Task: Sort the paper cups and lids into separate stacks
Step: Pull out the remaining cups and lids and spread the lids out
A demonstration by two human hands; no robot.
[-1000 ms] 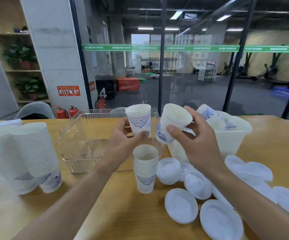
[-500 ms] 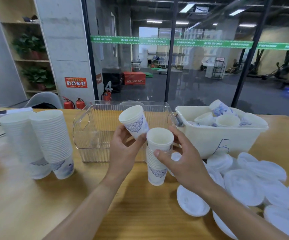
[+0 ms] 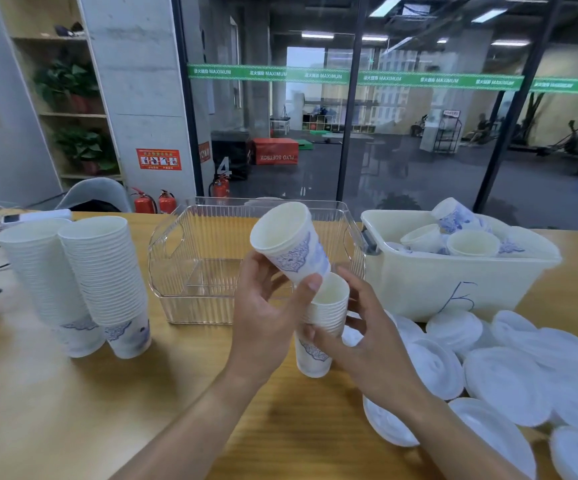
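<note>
The left hand [image 3: 266, 317] grips one paper cup [image 3: 289, 242], tilted, its mouth toward the camera, just above the short stack of cups [image 3: 322, 327] on the table [image 3: 73, 410]. The right hand [image 3: 367, 344] holds this short stack from the right side with curled fingers. Behind the hands stands a clear basket [image 3: 190, 251]. On the right, a white bin [image 3: 453, 282] holds loose cups, and many white lids [image 3: 509, 379] lie before it. On the left stand two tall cup stacks [image 3: 83, 282].
</note>
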